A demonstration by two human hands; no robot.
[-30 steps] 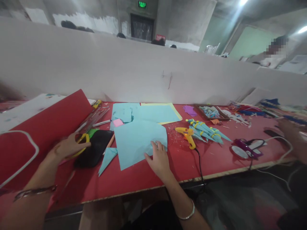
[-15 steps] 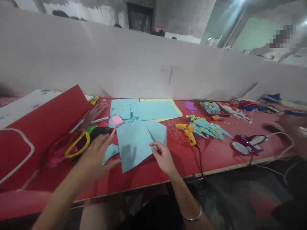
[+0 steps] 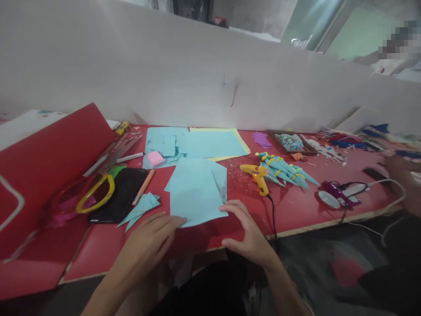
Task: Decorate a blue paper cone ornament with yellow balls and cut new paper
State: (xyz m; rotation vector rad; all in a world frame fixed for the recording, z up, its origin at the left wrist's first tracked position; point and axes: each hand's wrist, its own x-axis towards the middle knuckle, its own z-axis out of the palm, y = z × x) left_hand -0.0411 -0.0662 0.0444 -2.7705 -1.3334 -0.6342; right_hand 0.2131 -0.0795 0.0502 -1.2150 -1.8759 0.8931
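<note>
A light blue sheet of paper (image 3: 195,188) lies near the table's front edge, partly over another light blue piece (image 3: 219,175). The fingers of my left hand (image 3: 153,239) are stretched out, their tips touching the sheet's lower left corner. At its lower right corner, the fingertips of my right hand (image 3: 246,235) touch the edge, with thumb and fingers spread wide apart. Folded blue paper pieces (image 3: 142,208) rest just beyond my left hand. An orange-brown stick (image 3: 144,187) lies beside a black flat case (image 3: 123,193).
A yellow glue gun (image 3: 258,175) with a black cord lies right of the paper, near blue paper cones (image 3: 286,169). Yellow-handled scissors (image 3: 110,193) are at left. Further off are a pink pad (image 3: 155,158), a tray (image 3: 307,150) and a purple device (image 3: 338,195). Another person's arm (image 3: 403,180) shows at right.
My left hand has come down from over the black case to the sheet's lower left corner. The sheet has turned straighter and nearer me. My right hand has shifted right and its fingers have spread.
</note>
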